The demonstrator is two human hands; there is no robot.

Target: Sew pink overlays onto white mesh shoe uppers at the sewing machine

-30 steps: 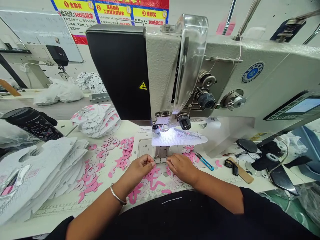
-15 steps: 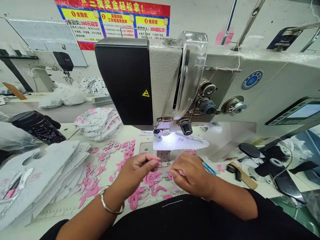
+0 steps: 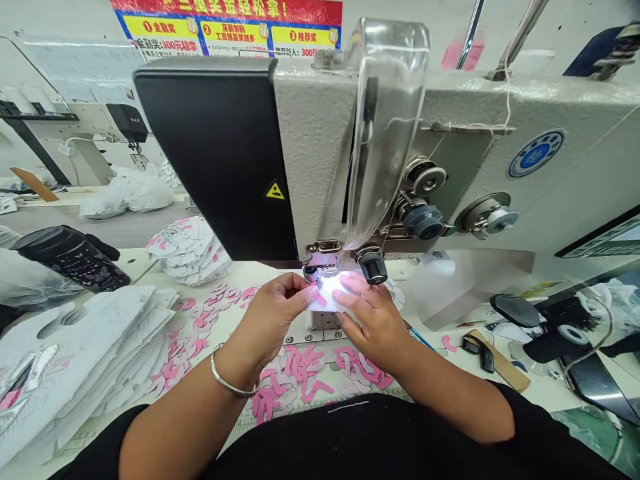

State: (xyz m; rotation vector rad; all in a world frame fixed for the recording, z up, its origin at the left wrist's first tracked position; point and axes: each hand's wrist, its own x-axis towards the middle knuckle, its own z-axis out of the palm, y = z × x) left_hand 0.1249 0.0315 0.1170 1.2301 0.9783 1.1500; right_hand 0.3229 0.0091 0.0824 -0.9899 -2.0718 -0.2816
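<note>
A white fabric piece point(image 3: 330, 293) lies lit under the presser foot point(image 3: 316, 272) of a grey sewing machine point(image 3: 320, 147). My left hand point(image 3: 273, 313) pinches a small pink cutout against that white piece, fingers closed, a silver bangle on the wrist. My right hand point(image 3: 373, 317) lies on the right part of the same piece, fingers stretched flat and pressing it down. Several loose pink cutouts point(image 3: 305, 367) lie on the table just in front of my hands.
A stack of white fabric pieces point(image 3: 75, 347) sits at the left, a smaller pile point(image 3: 190, 247) behind it, and a black bottle point(image 3: 70, 257) lying at far left. Blue-handled snips point(image 3: 417, 337), a wooden-handled tool point(image 3: 495, 363) and black parts point(image 3: 555, 327) lie at the right.
Both hands rose from the pink cutouts near the table's front and moved forward to the needle area; the left carries a pink cutout onto the white piece, the right flattened onto it.
</note>
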